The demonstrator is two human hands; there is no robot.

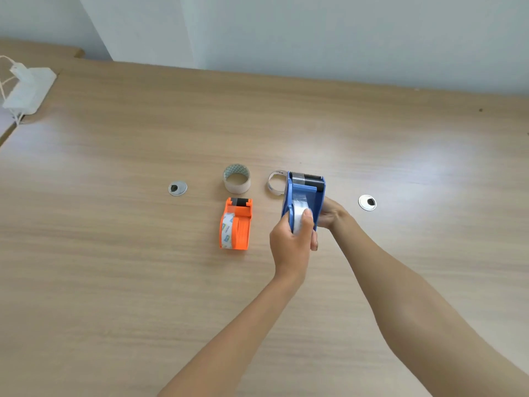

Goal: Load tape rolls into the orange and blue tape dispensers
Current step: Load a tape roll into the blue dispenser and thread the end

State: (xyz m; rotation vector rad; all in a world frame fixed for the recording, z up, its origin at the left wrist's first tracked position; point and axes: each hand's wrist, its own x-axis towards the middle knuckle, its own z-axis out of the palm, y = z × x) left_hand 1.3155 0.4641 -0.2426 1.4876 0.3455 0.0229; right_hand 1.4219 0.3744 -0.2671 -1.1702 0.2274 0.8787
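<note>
Pale wood-grain surface (114, 253) runs back to a light wall, with a white power strip (27, 88) at its far left edge. A metal grommet (177, 188) sits left of centre. A spare tape roll (237, 179) rests just behind the orange dispenser (236, 224), which lies flat with a printed roll seated in it. A thin white ring (274, 183) lies beside the blue dispenser (310, 196), cutter end pointing away. The left hand (292, 245) clasps the clear tape roll (300, 216) at the blue dispenser's near end, thumb on the roll; the right hand (332, 214) grips its right side. A second grommet (367, 202) lies farther right.
</note>
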